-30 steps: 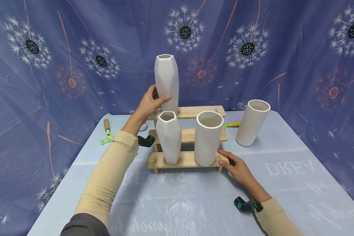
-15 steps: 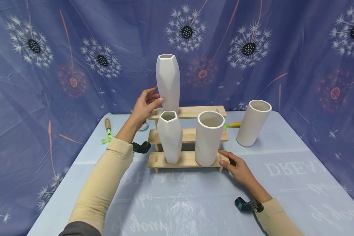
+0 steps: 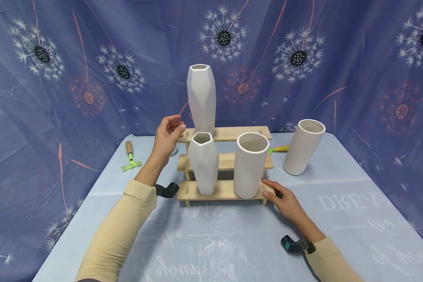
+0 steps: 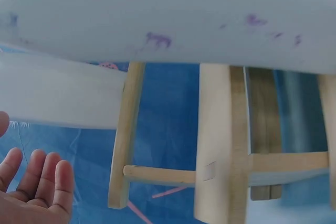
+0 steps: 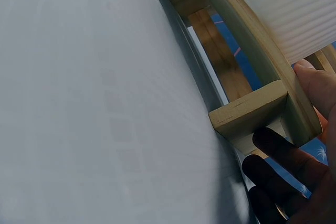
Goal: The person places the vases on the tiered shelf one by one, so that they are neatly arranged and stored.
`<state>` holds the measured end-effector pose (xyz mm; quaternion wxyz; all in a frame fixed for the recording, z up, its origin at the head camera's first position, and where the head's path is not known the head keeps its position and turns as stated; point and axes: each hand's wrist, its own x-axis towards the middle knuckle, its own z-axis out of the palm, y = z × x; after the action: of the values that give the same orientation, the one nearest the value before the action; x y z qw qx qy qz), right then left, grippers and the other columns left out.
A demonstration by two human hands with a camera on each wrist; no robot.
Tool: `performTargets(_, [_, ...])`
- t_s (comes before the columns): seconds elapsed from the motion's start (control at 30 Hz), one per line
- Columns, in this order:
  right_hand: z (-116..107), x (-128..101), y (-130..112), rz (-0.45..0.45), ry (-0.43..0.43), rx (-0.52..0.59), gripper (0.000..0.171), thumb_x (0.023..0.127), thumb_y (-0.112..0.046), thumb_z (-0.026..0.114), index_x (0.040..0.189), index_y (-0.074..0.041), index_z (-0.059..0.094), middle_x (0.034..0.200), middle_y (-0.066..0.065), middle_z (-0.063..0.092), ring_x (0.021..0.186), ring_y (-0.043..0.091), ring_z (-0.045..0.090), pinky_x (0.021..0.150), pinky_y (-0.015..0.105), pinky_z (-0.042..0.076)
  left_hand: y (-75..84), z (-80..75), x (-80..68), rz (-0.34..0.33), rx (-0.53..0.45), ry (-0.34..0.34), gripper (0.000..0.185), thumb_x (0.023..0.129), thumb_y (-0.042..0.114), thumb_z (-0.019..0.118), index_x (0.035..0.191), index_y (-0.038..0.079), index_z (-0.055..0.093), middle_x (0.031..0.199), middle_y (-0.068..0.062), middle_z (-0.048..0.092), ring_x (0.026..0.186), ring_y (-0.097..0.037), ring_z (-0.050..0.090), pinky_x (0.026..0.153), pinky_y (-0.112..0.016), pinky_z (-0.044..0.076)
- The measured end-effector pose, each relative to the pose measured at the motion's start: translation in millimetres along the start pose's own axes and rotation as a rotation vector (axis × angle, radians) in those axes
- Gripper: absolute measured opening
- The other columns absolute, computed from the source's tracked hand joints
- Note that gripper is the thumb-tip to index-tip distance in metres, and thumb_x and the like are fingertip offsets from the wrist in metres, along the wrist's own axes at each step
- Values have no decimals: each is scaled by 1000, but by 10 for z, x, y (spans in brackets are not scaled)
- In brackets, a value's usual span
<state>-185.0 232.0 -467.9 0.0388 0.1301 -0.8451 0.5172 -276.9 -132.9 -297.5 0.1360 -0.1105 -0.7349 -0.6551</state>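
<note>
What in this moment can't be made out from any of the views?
- Small round thing behind the left hand: head view, mostly hidden by the hand.
- Yellow-handled tool: head view, its head hidden behind the ribbed vase on the shelf.
- Right hand contact with the wooden shelf: right wrist view, fingers dark, cut off.

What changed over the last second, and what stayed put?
The left hand let go of the tall white vase on the top step of the wooden stand and drew back, down and to the left. The vase stayed upright. The right hand kept resting at the stand's bottom right corner; the other vases did not move.
</note>
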Motion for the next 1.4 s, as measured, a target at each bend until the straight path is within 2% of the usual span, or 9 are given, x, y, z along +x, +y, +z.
performTargets(0.17, [-7, 1, -4, -5, -2, 2, 46, 92, -28, 61, 136, -16, 52, 143, 10, 48, 116, -17, 40, 89, 4, 38, -29, -13, -113, 14, -21, 7, 39, 93, 11, 58, 129, 3, 47, 106, 3, 53, 93, -7, 53, 82, -24, 48])
performTargets(0.53, [-6, -3, -2, -5, -5, -1, 46, 92, -28, 61, 136, -15, 51, 143, 10, 48, 116, -18, 39, 89, 3, 37, -127, -64, -326, 17, 31, -6, 38, 94, 16, 57, 128, 2, 49, 109, 1, 54, 94, -6, 54, 80, -17, 46])
performTargets(0.63, [-4, -1, -4, -2, -2, -5, 46, 92, -28, 61, 136, -15, 52, 142, 10, 48, 120, -11, 42, 89, 2, 37, -157, -81, -391, 11, 26, -13, 38, 93, 15, 57, 128, 2, 49, 111, -2, 54, 96, -7, 54, 81, -17, 45])
performTargets(0.7, [0, 0, -6, -4, -2, -13, 46, 93, -27, 60, 136, -14, 52, 142, 12, 48, 125, 2, 45, 89, 3, 37, -181, -87, -432, 10, 30, -17, 37, 93, 15, 58, 127, 3, 50, 113, -5, 55, 99, -7, 53, 85, -20, 44])
performTargets(0.77, [1, 0, -9, 1, -3, -13, 46, 93, -27, 60, 136, -14, 51, 142, 12, 48, 125, 4, 46, 89, 3, 37, -203, -92, -475, 9, 43, -22, 37, 93, 15, 59, 126, 4, 51, 115, -8, 55, 101, -8, 53, 87, -22, 43])
performTargets(0.93, [-1, 9, -6, 7, -3, -10, 47, 92, -29, 61, 136, -14, 51, 143, 11, 48, 119, -11, 41, 89, 2, 36, -266, -101, -578, 13, 53, -35, 37, 92, 15, 59, 127, 4, 51, 120, -17, 53, 103, -8, 52, 87, -22, 40])
performTargets(1.1, [7, 21, 13, -6, 1, -7, 46, 93, -26, 60, 136, -11, 51, 142, 15, 48, 125, 2, 44, 89, 2, 36, -339, -109, -689, 9, 62, -38, 38, 92, 15, 60, 128, 5, 50, 121, -16, 53, 105, -10, 52, 86, -21, 40])
performTargets(1.17, [6, 24, 10, -1, 0, -8, 46, 93, -27, 60, 135, -12, 52, 142, 14, 48, 125, 2, 43, 90, 2, 36, -369, -116, -735, -1, 55, -42, 39, 92, 14, 61, 128, 5, 50, 122, -17, 52, 107, -13, 52, 86, -20, 41])
performTargets(1.4, [-1, 16, -10, 19, -8, -18, 47, 92, -30, 61, 136, -15, 51, 143, 10, 47, 117, -16, 39, 89, 2, 36, -481, -141, -889, -61, 54, -64, 40, 91, 15, 62, 129, 7, 50, 126, -16, 52, 112, -21, 50, 87, -19, 41])
